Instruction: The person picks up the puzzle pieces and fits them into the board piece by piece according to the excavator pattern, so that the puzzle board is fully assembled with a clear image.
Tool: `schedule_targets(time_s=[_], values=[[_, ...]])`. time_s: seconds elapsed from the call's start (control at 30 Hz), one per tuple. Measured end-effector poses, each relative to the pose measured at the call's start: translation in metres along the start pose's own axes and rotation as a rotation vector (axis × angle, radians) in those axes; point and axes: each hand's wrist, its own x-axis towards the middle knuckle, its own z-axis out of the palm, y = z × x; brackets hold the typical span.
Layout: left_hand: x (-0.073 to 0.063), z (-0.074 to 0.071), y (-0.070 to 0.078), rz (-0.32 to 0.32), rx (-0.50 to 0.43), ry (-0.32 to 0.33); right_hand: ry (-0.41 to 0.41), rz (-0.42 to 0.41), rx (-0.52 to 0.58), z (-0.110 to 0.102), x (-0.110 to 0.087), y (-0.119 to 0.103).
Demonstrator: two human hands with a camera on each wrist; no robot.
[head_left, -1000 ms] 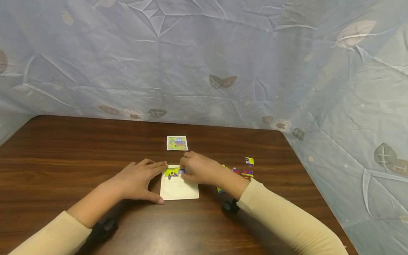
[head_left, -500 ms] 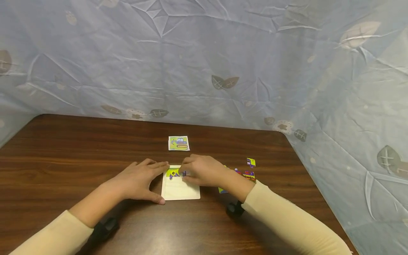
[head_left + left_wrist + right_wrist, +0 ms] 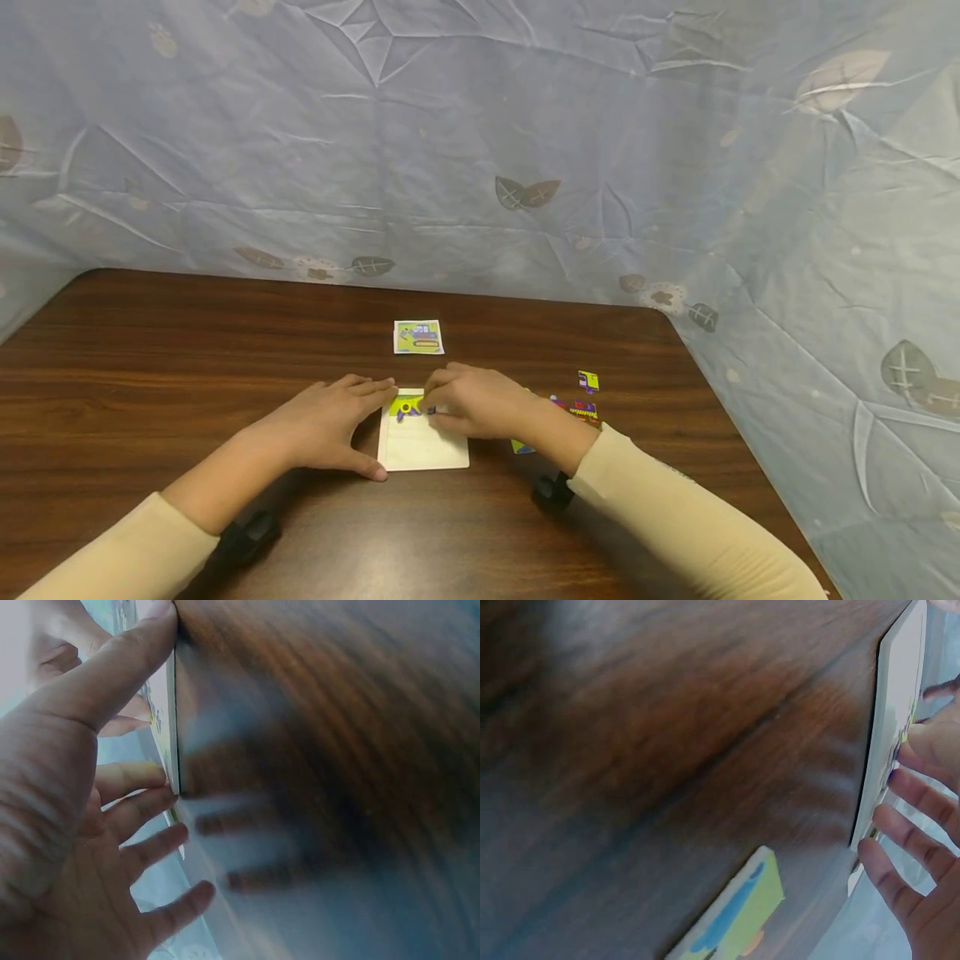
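A pale puzzle board lies on the table before me. At its far left corner sits a lime-green puzzle piece with a yellow and purple picture. Spread along the board's left edge, my left hand touches the near corner with its thumb and the far corner with its fingertips. My right hand is over the board's far right part, thumb and forefinger pinching another puzzle piece against it. That piece is mostly hidden by the fingers; a dark bit shows beside the green one. The right wrist view shows the fingertips at the board.
A picture card showing an excavator lies beyond the board. Several loose puzzle pieces lie to the right, among them a green and purple piece, a red and striped piece and a green and blue piece. Patterned cloth hangs behind the table.
My right hand has shifted slightly on the board, and its fingers now cover more of the blue-purple puzzle piece. The left hand stays at the board's edge.
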Motion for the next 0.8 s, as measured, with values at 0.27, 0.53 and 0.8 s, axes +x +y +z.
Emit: schedule_targets(time_s=[0.27,0.53,0.8], values=[[0.003,-0.002,0.002,0.048,-0.091,-0.058,0.013,0.023,0.076,0.004,0.0,0.002],[0.005,-0.001,0.0,0.036,-0.122,-0.069,0.029,0.012,0.097,0.007,0.001,0.005],[0.008,0.0,0.0,0.052,-0.133,-0.045,0.059,0.063,0.299,-0.001,-0.015,0.021]])
